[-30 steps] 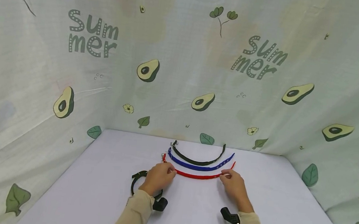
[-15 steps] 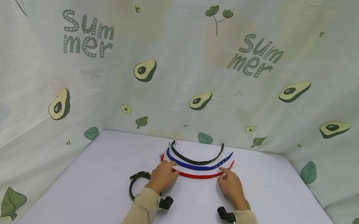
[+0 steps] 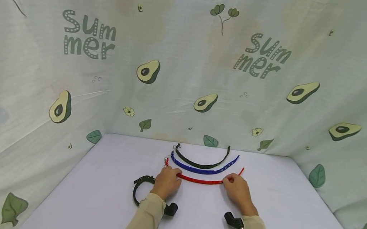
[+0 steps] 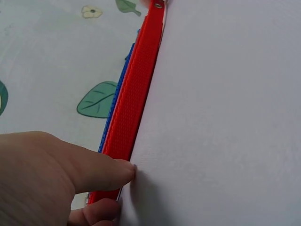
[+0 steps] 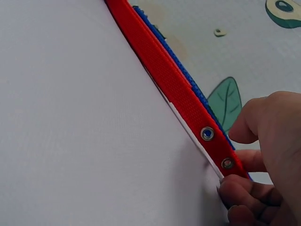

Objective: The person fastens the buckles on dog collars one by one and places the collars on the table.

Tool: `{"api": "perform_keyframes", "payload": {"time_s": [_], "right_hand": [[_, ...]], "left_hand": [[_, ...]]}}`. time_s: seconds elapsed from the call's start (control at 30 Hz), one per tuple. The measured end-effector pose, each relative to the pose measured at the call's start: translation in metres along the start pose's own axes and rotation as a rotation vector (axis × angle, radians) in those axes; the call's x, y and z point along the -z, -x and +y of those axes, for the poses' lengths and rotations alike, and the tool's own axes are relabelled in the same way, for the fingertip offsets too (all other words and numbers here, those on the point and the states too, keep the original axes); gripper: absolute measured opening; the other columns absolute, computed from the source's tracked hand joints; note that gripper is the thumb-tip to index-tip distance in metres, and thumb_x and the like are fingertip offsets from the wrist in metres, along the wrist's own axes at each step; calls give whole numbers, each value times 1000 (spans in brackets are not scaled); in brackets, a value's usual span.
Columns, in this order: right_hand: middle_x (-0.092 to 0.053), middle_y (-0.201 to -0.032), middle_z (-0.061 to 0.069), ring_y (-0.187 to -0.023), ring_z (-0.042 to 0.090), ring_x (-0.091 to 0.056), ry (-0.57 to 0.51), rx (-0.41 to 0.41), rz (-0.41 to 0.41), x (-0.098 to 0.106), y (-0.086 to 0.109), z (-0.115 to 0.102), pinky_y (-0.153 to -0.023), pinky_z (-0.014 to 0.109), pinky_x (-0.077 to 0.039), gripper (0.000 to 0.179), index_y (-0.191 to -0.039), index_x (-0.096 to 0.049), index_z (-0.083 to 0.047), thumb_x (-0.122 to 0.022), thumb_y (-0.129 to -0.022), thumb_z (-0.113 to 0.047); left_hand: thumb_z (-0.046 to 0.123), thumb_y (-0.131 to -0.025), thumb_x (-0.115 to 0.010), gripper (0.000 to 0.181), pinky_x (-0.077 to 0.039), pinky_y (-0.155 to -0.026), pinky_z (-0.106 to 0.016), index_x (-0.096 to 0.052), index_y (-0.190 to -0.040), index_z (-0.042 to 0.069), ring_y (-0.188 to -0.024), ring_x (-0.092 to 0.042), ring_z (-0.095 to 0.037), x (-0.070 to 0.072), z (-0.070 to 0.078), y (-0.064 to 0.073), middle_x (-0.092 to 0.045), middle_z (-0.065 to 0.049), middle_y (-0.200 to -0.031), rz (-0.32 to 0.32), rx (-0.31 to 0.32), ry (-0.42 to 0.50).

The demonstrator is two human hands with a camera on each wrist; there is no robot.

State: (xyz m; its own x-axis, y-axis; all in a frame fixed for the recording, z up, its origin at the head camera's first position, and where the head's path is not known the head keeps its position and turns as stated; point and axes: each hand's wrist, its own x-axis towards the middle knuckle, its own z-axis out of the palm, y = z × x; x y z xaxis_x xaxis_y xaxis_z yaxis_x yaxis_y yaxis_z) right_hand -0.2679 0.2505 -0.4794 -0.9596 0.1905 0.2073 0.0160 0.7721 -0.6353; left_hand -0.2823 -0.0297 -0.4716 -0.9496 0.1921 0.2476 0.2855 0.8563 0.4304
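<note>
A red collar (image 3: pixel 200 181) with metal eyelets lies in a shallow curve on the white table. My left hand (image 3: pixel 166 183) pinches it near its ring end, the thumb (image 4: pixel 110 175) lying across the strap in the left wrist view. At the other end my right hand (image 3: pixel 238 192) grips the strap beside the eyelets (image 5: pixel 207 133), fingers on both sides of it. The red tip sticks out past that hand. Just behind runs a blue collar (image 3: pixel 203 171), also with eyelets. A dark collar (image 3: pixel 199 165) curves behind the blue one.
Another dark collar (image 3: pixel 135 191), closed into a loop, lies left of my left forearm and is partly hidden by it. Printed cloth (image 3: pixel 180 74) stands as a wall behind the table (image 3: pixel 100 183) and along its sides.
Half a second ago my right fingers were spread over the red collar; now they close on its strap. Its free tip has shifted slightly right. My left hand stays at the ring end.
</note>
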Motion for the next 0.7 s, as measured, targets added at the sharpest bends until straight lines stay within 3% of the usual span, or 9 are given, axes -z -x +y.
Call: {"api": "perform_keyframes", "payload": {"time_s": [0.27, 0.43, 0.6, 0.7], "right_hand": [[-64, -79, 2, -79, 25, -59, -15, 8, 26, 0, 2, -2, -74, 40, -45, 10, -87, -70, -8, -63, -88, -15], [-65, -85, 7, -84, 28, -59, -20, -34, 33, 0, 6, 0, -77, 44, -46, 15, -91, -71, -4, -62, -90, -16], [-65, -85, 8, -83, 28, -59, -21, -57, 86, 0, 7, 0, -76, 44, -45, 17, -91, -71, -2, -62, -91, -17], [-65, -79, 7, -74, 25, -61, -65, -56, 115, -2, 6, -4, -69, 39, -47, 14, -88, -70, -2, -62, -88, -14]], "left_hand": [[16, -84, -81, 8, -48, -62, -38, -78, -91, 18, -75, -59, -23, -1, -3, 3, -65, -1, -81, 118, -66, -39], [20, -85, -81, 7, -45, -58, -34, -80, -91, 22, -71, -60, -18, -2, -3, 3, -68, 5, -80, 164, -106, -61], [21, -86, -80, 10, -46, -58, -31, -81, -96, 23, -74, -59, -16, -2, -2, 5, -67, 4, -84, 185, -90, -2], [23, -87, -79, 12, -50, -62, -35, -81, -98, 24, -79, -61, -18, -1, -2, 7, -69, 1, -89, 205, -71, 20]]}}
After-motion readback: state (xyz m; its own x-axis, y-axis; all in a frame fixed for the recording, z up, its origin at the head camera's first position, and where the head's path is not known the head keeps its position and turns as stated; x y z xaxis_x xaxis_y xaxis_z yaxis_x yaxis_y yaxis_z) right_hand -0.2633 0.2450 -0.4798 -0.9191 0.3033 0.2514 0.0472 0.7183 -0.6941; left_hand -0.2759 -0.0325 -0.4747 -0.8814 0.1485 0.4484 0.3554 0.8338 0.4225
